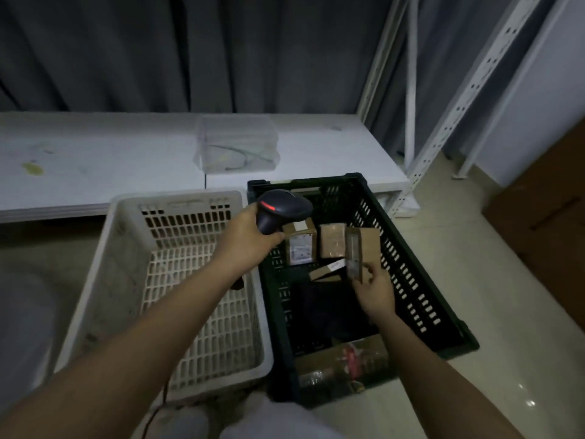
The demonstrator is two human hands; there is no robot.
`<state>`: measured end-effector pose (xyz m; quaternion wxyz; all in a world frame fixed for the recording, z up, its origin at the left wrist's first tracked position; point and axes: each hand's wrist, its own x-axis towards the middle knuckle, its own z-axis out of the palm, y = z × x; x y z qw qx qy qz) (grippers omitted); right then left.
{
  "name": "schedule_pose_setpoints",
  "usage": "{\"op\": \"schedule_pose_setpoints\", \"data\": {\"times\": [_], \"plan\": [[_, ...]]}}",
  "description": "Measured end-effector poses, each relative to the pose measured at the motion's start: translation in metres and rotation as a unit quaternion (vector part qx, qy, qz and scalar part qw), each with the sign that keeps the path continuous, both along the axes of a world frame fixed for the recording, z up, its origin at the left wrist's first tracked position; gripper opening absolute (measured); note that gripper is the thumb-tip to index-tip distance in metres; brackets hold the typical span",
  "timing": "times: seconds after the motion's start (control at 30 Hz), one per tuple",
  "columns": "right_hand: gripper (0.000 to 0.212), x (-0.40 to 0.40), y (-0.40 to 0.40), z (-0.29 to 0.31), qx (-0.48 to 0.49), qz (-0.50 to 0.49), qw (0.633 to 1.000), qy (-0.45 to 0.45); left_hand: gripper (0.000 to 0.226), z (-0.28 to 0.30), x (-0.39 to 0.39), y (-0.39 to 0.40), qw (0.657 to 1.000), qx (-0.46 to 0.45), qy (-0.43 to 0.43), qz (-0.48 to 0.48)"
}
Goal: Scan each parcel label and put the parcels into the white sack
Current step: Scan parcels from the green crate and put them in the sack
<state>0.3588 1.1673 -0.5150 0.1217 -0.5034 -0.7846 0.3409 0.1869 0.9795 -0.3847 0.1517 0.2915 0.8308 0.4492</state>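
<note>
Parcel pinched upright in right hand; scanner gripped in left hand.

1. The left hand holds the scanner over the gap between two crates.
2. The slotted crate lies left of this hand, the dark crate right of it.
3. The right hand is inside the dark crate and holds a parcel.
4. Two boxes stand just left of this parcel, between both hands.
5. The table lies behind both hands, with a bin on it.
</note>
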Motion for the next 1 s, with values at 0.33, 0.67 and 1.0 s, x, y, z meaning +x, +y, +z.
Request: {"op": "schedule_pose_setpoints", "data": {"times": [0.33, 0.67, 1.0], "plan": [[0.087, -0.078, 0.101, -0.035, 0.176, 0.085, 0.938, -0.286, 0.046, -0.059, -0.03, 0.084, 0.998, 0.002, -0.057, -0.034], [0.059, -0.073, 0.081, -0.013, 0.167, -0.007, 0.983, -0.073, 0.042, -0.053, -0.028, 0.067, 0.995, -0.002, -0.1, -0.022], [0.052, -0.081, -0.036, 0.121, -0.132, 0.023, 0.955, 0.266, 0.035, 0.039, -0.001, -0.033, 0.971, 0.155, -0.104, 0.148]]}}
